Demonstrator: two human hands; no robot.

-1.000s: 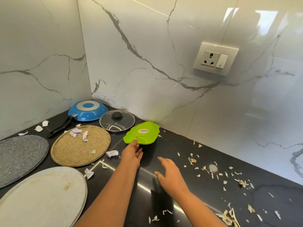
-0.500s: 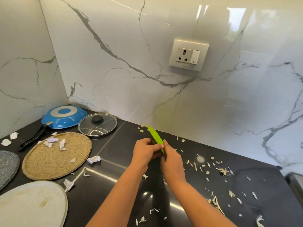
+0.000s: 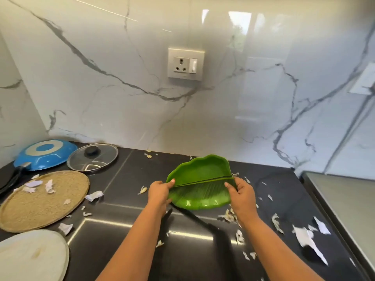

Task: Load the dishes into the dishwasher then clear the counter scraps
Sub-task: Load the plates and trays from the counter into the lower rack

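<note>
- Your left hand (image 3: 160, 192) pinches the left tip of the green leaf-shaped plastic plate (image 3: 199, 183), thumb on top and fingers curled beneath; keep that grip firm, since the glossy rim looks slippery.
- The plate hangs face up just above the black stone counter (image 3: 125, 199), tilted slightly towards you; level it before carrying it to the dishwasher, which is out of view.
- Your right hand (image 3: 242, 196) pinches the right tip, thumb over the rim.
- Left of you wait an upturned blue frying pan (image 3: 45, 154), a round glass lid (image 3: 92, 159), a woven round mat (image 3: 43, 199) and a white round board (image 3: 32, 258).
- Pale scraps (image 3: 304, 237) litter the counter, thickest at your right; none blocks the lift.
</note>
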